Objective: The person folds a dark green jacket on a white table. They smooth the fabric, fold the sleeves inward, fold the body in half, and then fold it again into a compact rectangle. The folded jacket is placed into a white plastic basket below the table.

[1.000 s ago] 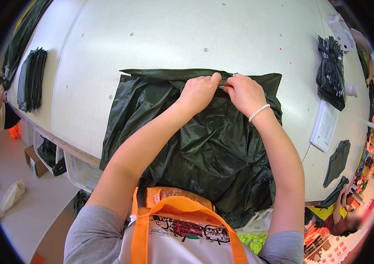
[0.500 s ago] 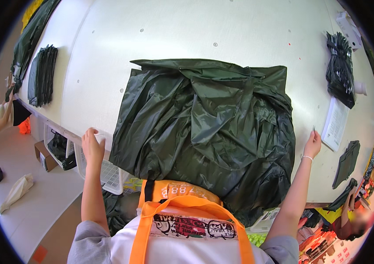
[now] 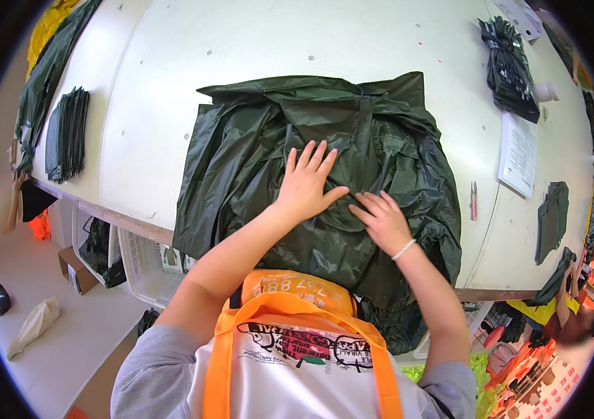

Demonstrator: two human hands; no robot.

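Note:
A dark green garment of thin shiny fabric lies spread and wrinkled on the white table, its lower part hanging over the near edge. My left hand rests flat on its middle with fingers spread. Just to the right, my right hand touches the fabric, fingers stretched out and a little apart, and a white bracelet circles that wrist. Neither hand holds anything. Small thread snips with reddish handles lie on the table, right of the garment.
Folded dark pieces are stacked at the left; a tied dark bundle, a printed sheet and a folded green piece lie at the right. White crates stand below the near edge. Other people work at both sides.
Both hands have come in from the garment's sides onto its middle. The snips, earlier in my right hand, now lie on the table. My view has shifted slightly.

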